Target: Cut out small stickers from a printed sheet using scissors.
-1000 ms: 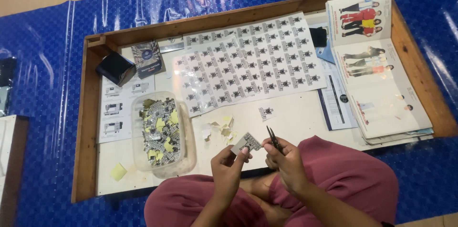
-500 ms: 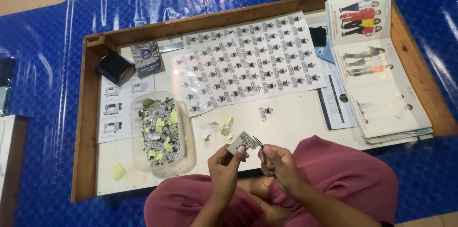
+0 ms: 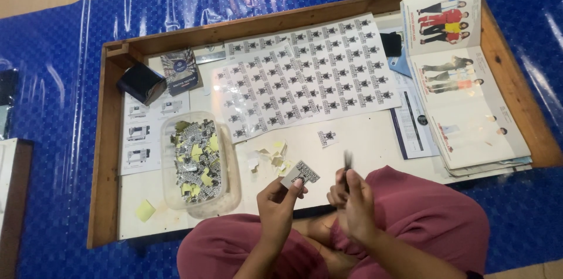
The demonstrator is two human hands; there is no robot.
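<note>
Sitting low on the blue glossy plastic floor sheet [image 3: 53, 80], a shallow wooden-rimmed white desk [image 3: 111, 138]. Near its left edge, a small dark box [image 3: 139, 82], then a clear plastic tub [image 3: 199, 162] heaped with cut grey and yellow labels. Just right of the tub, loose pale yellow backing scraps [image 3: 271, 156] scattered toward the front edge. Across the middle, toward the back edge, a large printed sheet of small black-and-white stickers [image 3: 305, 80], flat and glossy.

At the front edge, left hand [image 3: 280, 200] raised, fingers [image 3: 296, 184] pinching one small grey rectangular sticker piece [image 3: 300, 172] by its lower corner, held tilted above the desk. Right hand [image 3: 352, 197] beside it, fingers closed around thin dark tweezers [image 3: 347, 164], now pointing up and blurred, lifted off the piece compared with half a second ago, when tip and piece met. Judged as a peel just finished or regripped.

At the right edge, an open glossy clothing catalogue [image 3: 469, 97].
</note>
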